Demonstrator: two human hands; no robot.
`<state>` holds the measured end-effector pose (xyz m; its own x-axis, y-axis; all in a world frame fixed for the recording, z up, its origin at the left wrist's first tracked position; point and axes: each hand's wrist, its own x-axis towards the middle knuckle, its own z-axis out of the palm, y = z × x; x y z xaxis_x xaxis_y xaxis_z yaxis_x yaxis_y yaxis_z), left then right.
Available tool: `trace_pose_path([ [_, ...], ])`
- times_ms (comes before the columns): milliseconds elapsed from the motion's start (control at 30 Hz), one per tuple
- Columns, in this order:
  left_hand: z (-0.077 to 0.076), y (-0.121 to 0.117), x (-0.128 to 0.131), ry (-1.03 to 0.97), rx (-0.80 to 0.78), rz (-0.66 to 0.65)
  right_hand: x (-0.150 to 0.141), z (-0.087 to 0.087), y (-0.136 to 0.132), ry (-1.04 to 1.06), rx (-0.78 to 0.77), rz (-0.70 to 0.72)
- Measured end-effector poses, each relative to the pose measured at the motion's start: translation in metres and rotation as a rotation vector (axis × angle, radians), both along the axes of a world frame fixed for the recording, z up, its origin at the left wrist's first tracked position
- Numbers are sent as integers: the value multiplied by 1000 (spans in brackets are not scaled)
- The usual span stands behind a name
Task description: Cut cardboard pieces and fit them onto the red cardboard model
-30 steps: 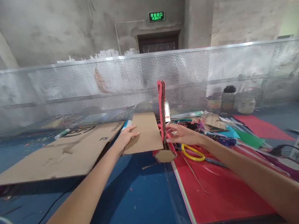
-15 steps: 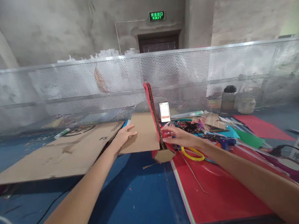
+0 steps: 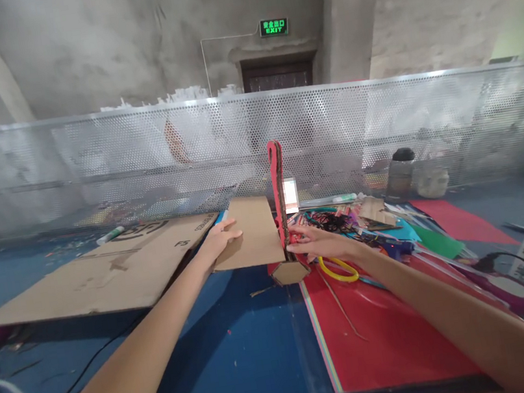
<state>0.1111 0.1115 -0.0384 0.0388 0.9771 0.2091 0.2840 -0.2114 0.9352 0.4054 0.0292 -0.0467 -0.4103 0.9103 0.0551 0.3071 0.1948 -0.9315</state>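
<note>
My left hand (image 3: 219, 239) lies on the left side of a plain brown cardboard sheet (image 3: 256, 230), its visible fingers stretched out over the top. Beside the sheet's right edge stands a cardboard piece (image 3: 278, 184) faced in red, long and narrow, with a rounded top and layered brown edges. At its foot is a six-sided cardboard base (image 3: 290, 272). Low on the upright, the fingers of my right hand (image 3: 315, 241) close against its right side. The far side of that grip is hidden.
On the left lies a large printed cardboard sheet (image 3: 106, 272). Red paper (image 3: 385, 329) spreads at the right, with a yellow ring (image 3: 339, 270) on it. Behind are tangled black wires (image 3: 329, 219), a glue gun (image 3: 400, 247) and a dark-capped bottle (image 3: 401, 175). A perforated metal screen (image 3: 137, 149) borders the table.
The red-faced upright has swung from a leftward lean to nearly vertical, its top moving right. My right hand remains at its lower part, and my left hand stays on the cardboard sheet.
</note>
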Motion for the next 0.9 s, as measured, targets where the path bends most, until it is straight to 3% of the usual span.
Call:
trace_pose_path([
  [367,0,0,-3,10,20,-9,-2,-8,5,-33,77,-49],
  [667,2,2,-4,17,74,1,-6,5,-4,-56,123,28],
  [900,4,14,-13,-135,337,3,-6,11,-8,-38,76,-55],
])
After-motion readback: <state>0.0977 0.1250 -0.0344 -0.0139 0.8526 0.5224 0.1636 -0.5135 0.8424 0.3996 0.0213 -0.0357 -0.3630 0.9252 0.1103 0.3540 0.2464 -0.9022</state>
